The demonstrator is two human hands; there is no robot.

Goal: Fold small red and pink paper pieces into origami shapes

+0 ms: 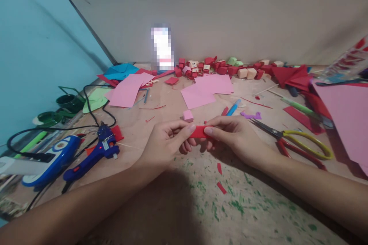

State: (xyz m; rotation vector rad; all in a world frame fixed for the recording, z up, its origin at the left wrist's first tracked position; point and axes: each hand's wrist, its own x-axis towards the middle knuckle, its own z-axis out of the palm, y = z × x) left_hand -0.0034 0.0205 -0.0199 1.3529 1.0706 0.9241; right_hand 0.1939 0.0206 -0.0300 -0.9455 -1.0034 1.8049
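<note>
A small red paper strip point(199, 131) is pinched at both ends, held above the table in front of me. My left hand point(169, 138) has its thumb on the strip's left end, and my right hand point(227, 133) grips the right end the same way. Just beyond my left fingers sits a small pink paper cube point(188, 115). A blue pen point(234, 107) lies past my right hand. Scissors point(287, 138) with yellow and red handles rest to the right of that hand, blades partly spread. Two red paper scraps point(221, 188) lie nearer to me.
At left lie a blue glue gun point(94, 155), its black cable, and a blue-and-white power strip point(54, 162). Pink paper sheets point(205, 89) spread across the middle and right. Along the wall stand several small folded paper cubes point(222, 69) beside a lit, blurred screen point(163, 48).
</note>
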